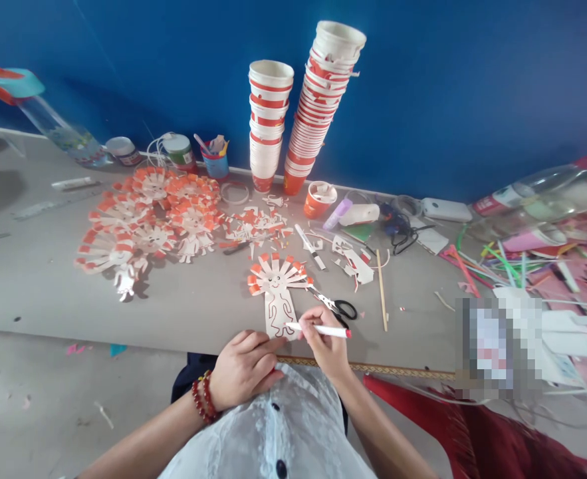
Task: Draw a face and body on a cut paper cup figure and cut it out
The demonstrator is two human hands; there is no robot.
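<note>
A paper doll point(279, 307) lies near the table's front edge, with curled orange-and-white strips around a drawn smiling face. Dark red lines outline a body on its lower strip. My right hand point(326, 342) is closed around a white felt-tip pen point(330, 330) with a red end, its tip at the drawn lines. At the strip's bottom edge, my left hand point(247, 364) holds the paper, fingers curled and one fingertip pressing on it. Black-handled scissors point(344, 310) lie just right of the doll, partly behind my right hand.
Several finished paper dolls point(146, 216) are heaped at the left. Paper scraps point(258, 226) lie beyond the doll. Two tall paper-cup stacks point(266, 126) stand by the blue wall. A wooden stick point(381, 290), another pen point(310, 246) and coloured craft clutter point(517, 266) occupy the right side.
</note>
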